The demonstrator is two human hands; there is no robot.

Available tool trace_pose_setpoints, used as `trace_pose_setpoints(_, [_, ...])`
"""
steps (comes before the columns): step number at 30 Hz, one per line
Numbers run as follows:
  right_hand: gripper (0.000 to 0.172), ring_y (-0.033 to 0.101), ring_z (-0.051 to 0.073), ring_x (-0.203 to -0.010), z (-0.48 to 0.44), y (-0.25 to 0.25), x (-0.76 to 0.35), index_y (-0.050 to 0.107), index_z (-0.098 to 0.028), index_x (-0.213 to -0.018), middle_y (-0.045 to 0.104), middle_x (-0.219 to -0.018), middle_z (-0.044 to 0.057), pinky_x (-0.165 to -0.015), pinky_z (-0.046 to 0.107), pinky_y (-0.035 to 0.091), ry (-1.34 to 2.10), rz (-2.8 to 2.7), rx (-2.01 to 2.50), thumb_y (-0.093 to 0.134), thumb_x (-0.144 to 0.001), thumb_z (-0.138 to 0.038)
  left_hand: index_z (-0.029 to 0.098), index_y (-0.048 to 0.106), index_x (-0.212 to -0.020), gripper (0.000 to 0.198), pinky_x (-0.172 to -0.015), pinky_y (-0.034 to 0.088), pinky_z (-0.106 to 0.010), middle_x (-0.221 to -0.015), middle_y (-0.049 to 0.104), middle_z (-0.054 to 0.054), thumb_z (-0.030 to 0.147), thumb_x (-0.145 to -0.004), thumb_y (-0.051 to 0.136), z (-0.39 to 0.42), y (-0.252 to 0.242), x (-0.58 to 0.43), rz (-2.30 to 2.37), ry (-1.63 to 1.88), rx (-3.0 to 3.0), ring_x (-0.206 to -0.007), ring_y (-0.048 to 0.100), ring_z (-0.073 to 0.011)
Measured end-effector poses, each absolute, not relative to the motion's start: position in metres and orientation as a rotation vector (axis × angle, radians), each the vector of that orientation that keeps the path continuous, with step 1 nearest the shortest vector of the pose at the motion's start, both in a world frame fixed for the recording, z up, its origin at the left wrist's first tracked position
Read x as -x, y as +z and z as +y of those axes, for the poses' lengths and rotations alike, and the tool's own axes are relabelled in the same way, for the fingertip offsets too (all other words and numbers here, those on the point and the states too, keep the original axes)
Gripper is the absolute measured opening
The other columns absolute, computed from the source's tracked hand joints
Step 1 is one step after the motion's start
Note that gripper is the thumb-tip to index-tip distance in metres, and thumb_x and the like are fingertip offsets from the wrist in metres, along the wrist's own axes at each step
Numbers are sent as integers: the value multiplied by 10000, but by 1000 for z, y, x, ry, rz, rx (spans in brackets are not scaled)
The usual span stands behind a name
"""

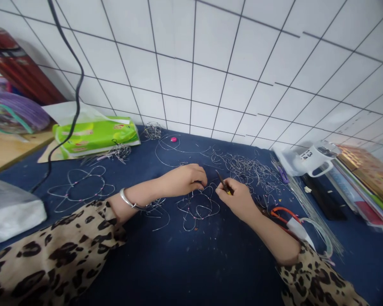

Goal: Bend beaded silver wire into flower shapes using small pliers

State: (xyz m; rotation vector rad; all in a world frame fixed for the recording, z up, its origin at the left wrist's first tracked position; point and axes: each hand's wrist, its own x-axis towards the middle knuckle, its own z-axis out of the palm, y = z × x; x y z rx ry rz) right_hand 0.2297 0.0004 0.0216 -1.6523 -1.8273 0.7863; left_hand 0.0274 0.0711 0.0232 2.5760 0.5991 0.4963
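In the middle of the blue cloth lies a flower-shaped wire piece with small pink beads. My left hand, with a silver bangle at the wrist, is above its upper edge, fingers curled together. Whatever those fingers may hold is hidden. My right hand grips a small pair of pliers with dark jaws and a bit of yellow handle, its tip pointing up and left. A gap separates the two hands. Another wire flower with pink beads rests to the left.
Tangled wire offcuts lie at the back right. Orange-handled scissors sit by my right forearm, near straight wires. A white mug stands farther right. A green tissue pack and black cable are left.
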Motion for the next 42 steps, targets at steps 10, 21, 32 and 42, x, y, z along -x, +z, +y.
trace_pose_setpoints(10, [123, 473, 99, -578, 1, 16, -234, 555, -198, -732, 545, -631, -33, -560, 215, 341, 646, -1891, 1697, 508, -750, -310, 239, 643, -1018, 259, -740, 424, -263, -913, 574, -47, 126, -817, 525, 66, 9, -30, 456, 358, -2565, -857, 515, -156])
trace_pose_setpoints(21, [106, 486, 107, -622, -1, 9, -235, 551, -202, -734, 555, -664, -27, -594, 217, 338, 546, -1943, 1685, 501, -747, -295, 264, 608, -1078, 376, -719, 441, -247, -963, 544, -45, 49, -795, 485, 66, 7, -29, 392, 348, -2555, -824, 529, -134])
trace_pose_setpoints(32, [106, 493, 114, -632, -1, 11, -235, 552, -202, -740, 565, -676, -20, -598, 220, 340, 529, -1953, 1685, 496, -750, -292, 231, 630, -1005, 303, -730, 449, -247, -964, 549, -51, 63, -798, 487, 65, 10, -31, 369, 328, -2558, -819, 545, -135])
trace_pose_setpoints(42, [66, 503, 124, -672, -4, 6, -232, 552, -203, -761, 574, -717, -6, -621, 227, 344, 423, -2054, 1656, 512, -751, -255, 186, 632, -882, 198, -752, 445, -242, -929, 555, -43, 76, -793, 493, 63, 14, -32, 405, 316, -2538, -832, 549, -137])
